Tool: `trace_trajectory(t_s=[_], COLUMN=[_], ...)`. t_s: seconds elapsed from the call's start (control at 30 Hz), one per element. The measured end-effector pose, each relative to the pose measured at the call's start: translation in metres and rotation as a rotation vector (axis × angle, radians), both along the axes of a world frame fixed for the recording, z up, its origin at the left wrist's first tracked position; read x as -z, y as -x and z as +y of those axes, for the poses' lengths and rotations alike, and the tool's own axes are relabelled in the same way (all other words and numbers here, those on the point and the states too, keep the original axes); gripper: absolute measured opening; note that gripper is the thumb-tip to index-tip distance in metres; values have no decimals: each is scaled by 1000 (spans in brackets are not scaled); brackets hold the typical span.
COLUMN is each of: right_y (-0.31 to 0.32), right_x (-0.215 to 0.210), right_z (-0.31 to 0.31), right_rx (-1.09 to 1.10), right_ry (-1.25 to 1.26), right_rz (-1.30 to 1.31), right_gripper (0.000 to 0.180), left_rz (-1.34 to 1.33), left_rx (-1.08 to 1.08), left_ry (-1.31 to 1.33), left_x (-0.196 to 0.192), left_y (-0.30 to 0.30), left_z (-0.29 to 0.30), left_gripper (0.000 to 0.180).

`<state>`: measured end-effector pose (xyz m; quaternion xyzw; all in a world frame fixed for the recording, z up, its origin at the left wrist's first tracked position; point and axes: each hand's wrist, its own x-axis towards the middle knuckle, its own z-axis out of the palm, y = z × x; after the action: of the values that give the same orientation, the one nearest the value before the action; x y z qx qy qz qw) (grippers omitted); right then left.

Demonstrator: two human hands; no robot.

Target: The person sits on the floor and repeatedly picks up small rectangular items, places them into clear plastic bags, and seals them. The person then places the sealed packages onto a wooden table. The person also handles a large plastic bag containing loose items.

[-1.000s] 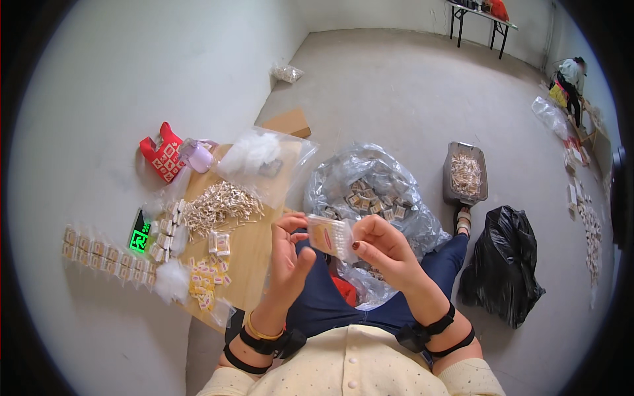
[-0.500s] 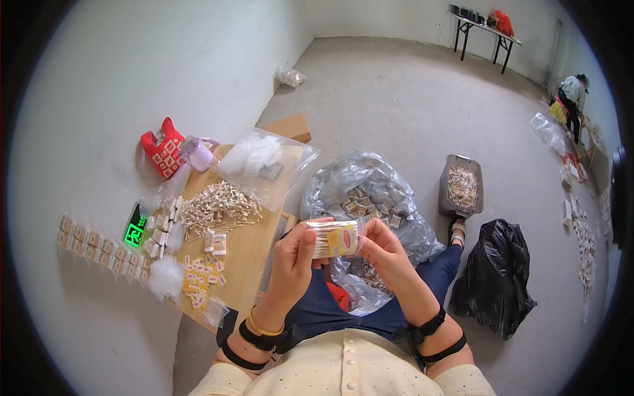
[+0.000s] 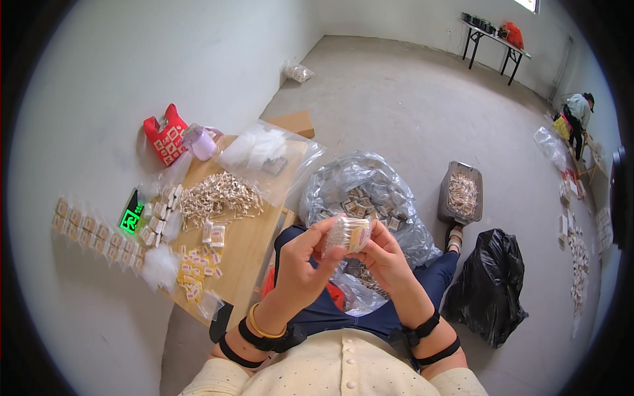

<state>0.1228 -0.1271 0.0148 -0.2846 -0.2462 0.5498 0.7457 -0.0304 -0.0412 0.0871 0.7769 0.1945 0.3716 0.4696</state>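
A pack of cotton swabs (image 3: 346, 235) in a clear bag, with a yellow label inside, is held up in front of my lap. My left hand (image 3: 305, 259) is closed around the end where the white cotton tips face out. At the label end, my right hand (image 3: 388, 259) pinches the pack between thumb and fingers. Beneath both hands a large clear plastic bag (image 3: 370, 168) lies open, with small packs (image 3: 360, 201) and loose swabs inside. On the wooden table (image 3: 247, 254) to the left are a heap of swabs (image 3: 221, 198), yellow cards (image 3: 195, 267) and banded swab bundles (image 3: 213, 233).
Beyond the big bag stands a grey bin (image 3: 461, 191) of swabs, with a black plastic bag (image 3: 489, 284) nearer. A red bag (image 3: 165, 135) and a lilac jug (image 3: 201, 142) stand by the table's far end. Another person (image 3: 578, 115) bends over at the far right.
The pack has been turned so its cotton tips now face me, and its label is partly covered. My left hand has shifted right around it. The view has tilted slightly.
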Motion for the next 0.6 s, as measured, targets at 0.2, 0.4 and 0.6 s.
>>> trace_trajectory(t_s=[0.2,0.4,0.6], right_y=[5,3,22], right_x=[5,-12,-17], right_z=[3,5,27], right_rx=[58,155,458], right_ry=[-10,60,70], right_rz=[-194,-128,-689], right_gripper=[13,20,24], left_rz=[171,116,47], left_rx=[-197,-212,-311], left_ry=[-455,-132,-142], left_x=[-15,5,26], left_y=[-3,-5,-26], left_z=[2,14,21], left_gripper=[31,28,37])
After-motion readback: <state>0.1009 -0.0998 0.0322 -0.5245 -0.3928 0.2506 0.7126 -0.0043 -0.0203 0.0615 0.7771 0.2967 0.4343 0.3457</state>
